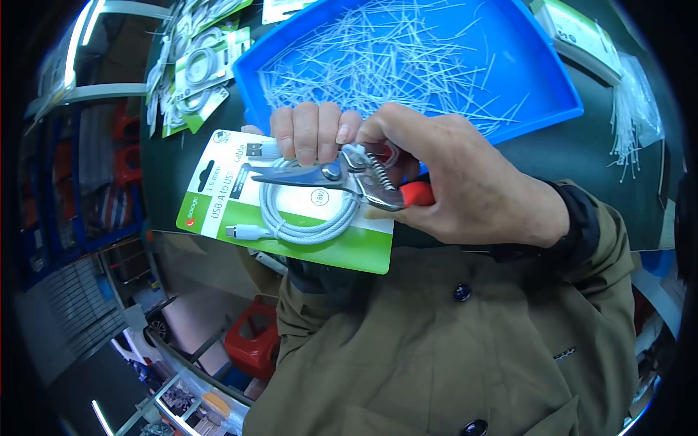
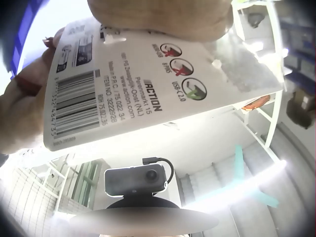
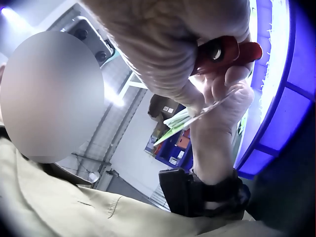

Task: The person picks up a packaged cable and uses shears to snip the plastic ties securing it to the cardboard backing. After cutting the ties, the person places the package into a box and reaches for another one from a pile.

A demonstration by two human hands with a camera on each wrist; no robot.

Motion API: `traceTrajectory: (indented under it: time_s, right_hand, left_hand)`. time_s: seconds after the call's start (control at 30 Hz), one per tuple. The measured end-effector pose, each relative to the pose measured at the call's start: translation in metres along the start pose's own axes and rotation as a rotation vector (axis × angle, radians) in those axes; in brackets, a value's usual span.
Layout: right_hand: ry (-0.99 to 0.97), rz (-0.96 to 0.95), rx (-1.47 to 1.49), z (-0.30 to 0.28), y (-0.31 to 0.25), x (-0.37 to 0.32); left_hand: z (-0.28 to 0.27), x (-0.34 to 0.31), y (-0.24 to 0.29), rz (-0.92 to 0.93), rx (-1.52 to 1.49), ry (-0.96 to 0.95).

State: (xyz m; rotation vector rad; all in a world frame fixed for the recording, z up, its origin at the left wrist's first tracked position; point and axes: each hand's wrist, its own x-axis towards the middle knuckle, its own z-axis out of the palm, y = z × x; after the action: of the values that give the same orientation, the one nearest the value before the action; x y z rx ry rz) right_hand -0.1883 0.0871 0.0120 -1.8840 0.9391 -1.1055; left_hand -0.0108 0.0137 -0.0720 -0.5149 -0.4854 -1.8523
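Note:
In the head view, my left hand (image 1: 313,131) grips a white and green cardboard package (image 1: 363,251) by its upper edge, fingers curled over it. A coiled light braided USB cable (image 1: 320,236) lies on the card's front, its USB-C plug at lower left. My right hand (image 1: 472,178) holds red-handled snips (image 1: 313,176) with a coil spring, its pointed metal end lying across the cable and card. The fingers of both hands meet near the snips' pivot. The printed card back (image 2: 118,89), with barcode, fills the left wrist view; the snips' red handle (image 3: 222,54) shows in the right wrist view.
Beyond the hands stands a blue tray (image 1: 560,109) with many loose white plastic ties (image 1: 385,65). Packaged cables (image 1: 203,65) are piled at the table's left. At the right are a white-green box (image 1: 582,36) and a clear bag (image 1: 640,109). A red stool (image 1: 251,338) stands below.

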Motion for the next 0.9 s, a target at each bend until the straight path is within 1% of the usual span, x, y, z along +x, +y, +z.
traceTrajectory:
  time_s: [0.03,0.13,0.2,0.33,0.43,0.53,0.63,0.67,0.73,0.77,0.8,0.83,0.9]
  right_hand:
    - [0.01,-0.005,-0.005,0.001,0.002,0.001]
    - [-0.071,0.06,0.013,-0.008,-0.001,0.001]
    - [-0.086,0.063,-0.009,-0.008,-0.002,0.002]
    - [-0.126,0.068,-0.036,-0.007,-0.006,0.001]
    - [-0.098,0.052,-0.08,0.001,0.001,-0.004]
    - [-0.07,0.058,-0.071,0.003,-0.002,-0.004]
    - [-0.087,0.069,-0.135,-0.001,-0.006,-0.002]
    - [-0.072,0.053,-0.176,-0.002,-0.006,-0.002]
    - [-0.035,0.019,-0.255,-0.006,-0.002,-0.002]
    - [-0.004,-0.004,-0.301,-0.009,0.003,0.0]
    - [0.001,0.029,-0.299,-0.015,0.004,0.0]
    - [0.005,0.062,-0.295,-0.02,0.004,0.001]
    - [-0.007,0.148,-0.247,-0.024,0.0,0.004]
  left_hand:
    - [0.0,-0.002,-0.002,-0.003,0.005,0.004]
    - [-0.003,-0.006,-0.004,-0.017,0.031,0.023]
    - [-0.002,-0.007,-0.005,-0.011,0.051,0.037]
    - [-0.005,-0.008,-0.012,0.004,0.025,-0.012]
    - [-0.003,-0.01,-0.006,-0.045,0.062,0.028]
    - [-0.001,-0.014,-0.01,0.002,0.076,0.088]
    - [0.009,-0.011,-0.006,-0.024,0.13,0.122]
    - [0.008,-0.01,-0.007,-0.01,0.108,0.09]
    - [0.023,-0.011,-0.007,0.056,0.109,0.217]
    - [0.016,-0.011,0.006,0.021,0.108,0.157]
    - [0.016,-0.006,0.017,-0.014,0.108,0.098]
    - [0.026,-0.009,0.015,0.077,0.081,0.165]
    - [0.024,-0.007,0.017,0.082,0.094,0.117]
